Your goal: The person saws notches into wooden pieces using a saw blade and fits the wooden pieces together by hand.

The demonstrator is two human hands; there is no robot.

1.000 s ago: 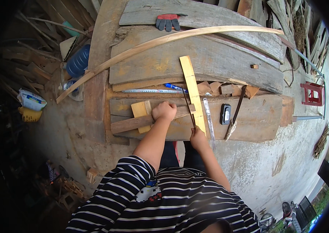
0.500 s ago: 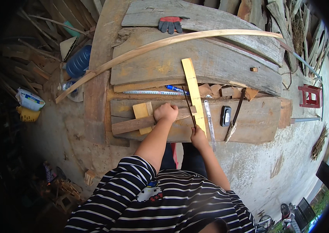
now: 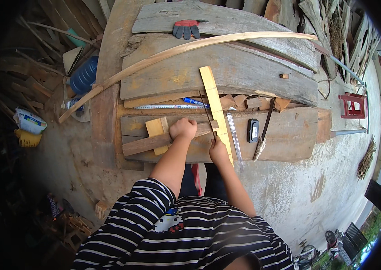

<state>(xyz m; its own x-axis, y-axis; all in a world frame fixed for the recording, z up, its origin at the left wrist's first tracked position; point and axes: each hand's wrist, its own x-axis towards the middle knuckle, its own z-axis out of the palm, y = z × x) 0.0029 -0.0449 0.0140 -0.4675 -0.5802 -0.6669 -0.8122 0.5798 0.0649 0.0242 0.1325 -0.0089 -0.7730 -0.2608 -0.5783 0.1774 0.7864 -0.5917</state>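
Observation:
My left hand (image 3: pixel 182 128) is closed on a brown wooden batten (image 3: pixel 140 145), pressing it over a short yellow block (image 3: pixel 154 127). The batten's right end meets a long pale yellow board (image 3: pixel 210 90). My right hand (image 3: pixel 219 150) grips the lower end of a thin dark blade (image 3: pixel 206 110), perhaps a saw or file, held along the board's left side where the batten crosses. To the right lie a metal ruler (image 3: pixel 234 139), a small black case (image 3: pixel 252 130) and a dark tool with a wrapped end (image 3: pixel 261 146).
Weathered planks (image 3: pixel 163 74) form the work surface, holding a long curved strip (image 3: pixel 150 60), a red-and-grey glove (image 3: pixel 186 29), a measuring scale (image 3: pixel 163 107) and a blue pen-like item (image 3: pixel 188 100). A blue water jug (image 3: pixel 82 74) stands left; a red stool (image 3: pixel 352 105) stands right.
My right hand and the blade have moved slightly away from my body along the board. My left hand keeps its grip on the batten. The whole view has shifted a little.

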